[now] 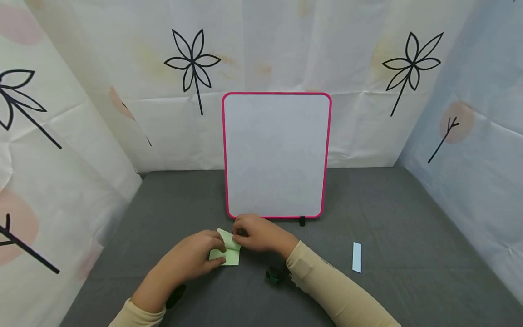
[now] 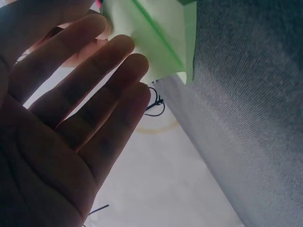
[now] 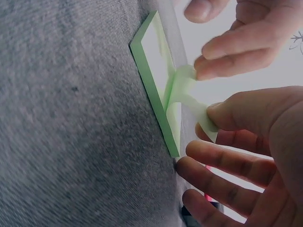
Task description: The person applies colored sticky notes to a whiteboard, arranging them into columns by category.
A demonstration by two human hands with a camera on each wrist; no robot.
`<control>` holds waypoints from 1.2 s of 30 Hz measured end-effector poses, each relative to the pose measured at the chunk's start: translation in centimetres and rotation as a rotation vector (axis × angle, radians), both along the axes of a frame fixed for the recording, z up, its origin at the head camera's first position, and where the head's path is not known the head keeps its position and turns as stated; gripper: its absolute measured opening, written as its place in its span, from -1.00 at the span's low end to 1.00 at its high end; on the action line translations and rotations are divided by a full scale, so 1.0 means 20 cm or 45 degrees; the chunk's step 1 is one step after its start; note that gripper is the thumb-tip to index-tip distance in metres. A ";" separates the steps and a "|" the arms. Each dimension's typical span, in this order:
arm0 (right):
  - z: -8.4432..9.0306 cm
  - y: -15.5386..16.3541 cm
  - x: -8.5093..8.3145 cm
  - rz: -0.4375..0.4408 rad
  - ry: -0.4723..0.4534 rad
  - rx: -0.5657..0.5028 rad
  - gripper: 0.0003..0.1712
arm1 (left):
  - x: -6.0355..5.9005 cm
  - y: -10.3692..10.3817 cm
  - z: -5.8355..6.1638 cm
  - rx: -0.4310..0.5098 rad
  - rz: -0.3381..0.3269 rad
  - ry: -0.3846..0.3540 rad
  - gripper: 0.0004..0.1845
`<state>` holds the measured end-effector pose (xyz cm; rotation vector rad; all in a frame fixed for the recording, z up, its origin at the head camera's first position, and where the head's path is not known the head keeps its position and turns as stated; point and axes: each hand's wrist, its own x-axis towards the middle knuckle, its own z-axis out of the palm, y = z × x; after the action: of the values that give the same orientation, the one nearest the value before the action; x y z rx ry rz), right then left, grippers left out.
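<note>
A pad of pale green sticky notes [image 1: 229, 258] lies flat on the grey table [image 1: 408, 254], just in front of me. My left hand [image 1: 218, 252] rests on the pad's left side with fairly straight fingers [image 2: 128, 61] touching the green paper [image 2: 156, 33]. My right hand [image 1: 239, 234] pinches the top sheet [image 3: 189, 94] between thumb and finger, and the sheet curls up off the pad [image 3: 151, 90]. In the right wrist view, the left hand's fingertips [image 3: 232, 47] sit at the far side of the lifted sheet.
A blank whiteboard with a pink frame [image 1: 276, 154] stands upright just behind the hands. A small white paper strip [image 1: 357, 257] lies to the right. Patterned sheets wall in the table on the left, back and right.
</note>
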<state>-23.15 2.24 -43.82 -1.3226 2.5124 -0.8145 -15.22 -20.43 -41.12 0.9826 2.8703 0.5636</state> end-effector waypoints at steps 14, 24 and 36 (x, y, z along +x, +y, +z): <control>0.01 0.02 -0.01 -0.025 0.003 0.032 -0.86 | -0.03 0.00 -0.08 0.054 -0.188 0.039 -0.90; 0.02 0.02 -0.01 -0.018 0.005 0.029 -0.85 | -0.03 0.01 -0.09 0.006 -0.206 0.123 -0.89; 0.02 0.03 -0.03 -0.027 0.006 0.023 -0.84 | -0.02 0.02 -0.10 -0.009 -0.205 0.192 -0.85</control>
<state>-23.66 2.80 -43.38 -1.2962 2.5357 -0.7921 -15.65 -20.04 -43.15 1.2935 2.8801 0.4859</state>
